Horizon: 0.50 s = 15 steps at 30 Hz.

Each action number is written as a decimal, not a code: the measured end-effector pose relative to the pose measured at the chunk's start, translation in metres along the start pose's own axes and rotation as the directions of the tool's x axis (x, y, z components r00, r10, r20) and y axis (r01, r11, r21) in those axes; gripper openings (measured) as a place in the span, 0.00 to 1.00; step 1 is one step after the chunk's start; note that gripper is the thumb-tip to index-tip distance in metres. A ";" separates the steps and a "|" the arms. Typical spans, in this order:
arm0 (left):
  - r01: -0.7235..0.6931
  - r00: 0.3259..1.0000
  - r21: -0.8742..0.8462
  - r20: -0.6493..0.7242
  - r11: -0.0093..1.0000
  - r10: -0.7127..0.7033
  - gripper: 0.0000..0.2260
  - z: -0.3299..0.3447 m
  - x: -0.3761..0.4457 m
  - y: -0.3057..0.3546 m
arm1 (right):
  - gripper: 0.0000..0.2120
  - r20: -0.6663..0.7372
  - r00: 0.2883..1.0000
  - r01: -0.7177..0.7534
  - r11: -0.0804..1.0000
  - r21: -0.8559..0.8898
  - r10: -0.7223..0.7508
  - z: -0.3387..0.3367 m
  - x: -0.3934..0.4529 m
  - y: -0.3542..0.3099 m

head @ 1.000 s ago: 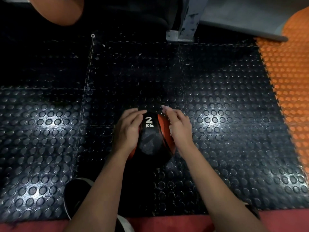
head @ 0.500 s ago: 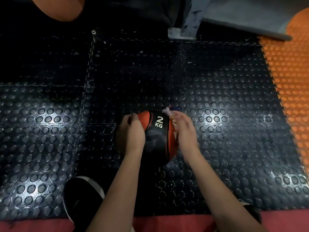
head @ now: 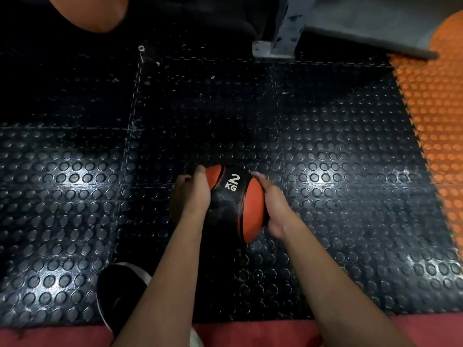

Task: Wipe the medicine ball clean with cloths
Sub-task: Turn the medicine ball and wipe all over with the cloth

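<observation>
An orange and black medicine ball (head: 251, 209) marked "2 KG" sits low over the black studded floor, between my two hands. My left hand (head: 191, 196) grips its left side, thumb up on the orange panel and fingers curled down around it. On the opposite side, my right hand (head: 274, 206) cups the ball, with its fingers wrapped along the orange panel. No cloth shows in either hand; the palms and the ball's underside are hidden.
Black studded rubber tiles (head: 338, 136) cover the floor, with orange tiles (head: 436, 116) at the right. A metal post foot (head: 273, 50) stands at the back. My black shoe (head: 120, 291) is at the lower left, on a red strip (head: 250, 333). Someone's bare limb (head: 95, 13) is at the top left.
The ball has been turned between my hands: the "2 KG" label has tilted and a wide orange panel now faces right. My left hand moved from the top to the left side.
</observation>
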<state>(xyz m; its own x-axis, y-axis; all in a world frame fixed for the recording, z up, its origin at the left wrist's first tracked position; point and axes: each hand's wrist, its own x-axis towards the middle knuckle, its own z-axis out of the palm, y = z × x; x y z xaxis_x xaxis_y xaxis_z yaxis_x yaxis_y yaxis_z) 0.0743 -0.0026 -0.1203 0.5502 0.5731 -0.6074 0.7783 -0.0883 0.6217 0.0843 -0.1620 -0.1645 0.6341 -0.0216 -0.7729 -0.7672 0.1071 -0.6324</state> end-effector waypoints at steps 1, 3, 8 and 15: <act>0.020 1.000 0.016 0.002 1.000 -0.021 0.25 0.002 -0.001 0.001 | 0.16 -0.008 1.000 -0.023 1.000 0.012 0.023 0.001 -0.001 0.001; 0.011 0.999 -0.007 0.041 1.000 -0.011 0.23 0.005 -0.007 0.003 | 0.16 -0.035 0.999 -0.019 0.999 0.036 0.021 -0.002 -0.003 0.005; -0.169 0.974 -0.038 0.146 0.985 0.172 0.16 0.008 -0.006 0.014 | 0.16 -0.124 0.976 0.195 0.973 0.125 -0.180 -0.015 -0.021 0.010; -0.168 0.985 -0.044 0.030 0.985 0.169 0.19 0.023 -0.004 0.004 | 0.15 -0.182 0.874 0.442 0.893 -0.084 -0.450 -0.009 -0.035 0.011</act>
<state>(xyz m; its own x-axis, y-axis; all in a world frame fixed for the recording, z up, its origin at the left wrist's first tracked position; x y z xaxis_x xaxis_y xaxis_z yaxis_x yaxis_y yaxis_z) 0.0823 -0.0245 -0.1267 0.6831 0.5247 -0.5080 0.6607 -0.1476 0.7360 0.0526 -0.1694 -0.1453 0.8822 -0.2482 -0.4002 -0.4126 0.0022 -0.9109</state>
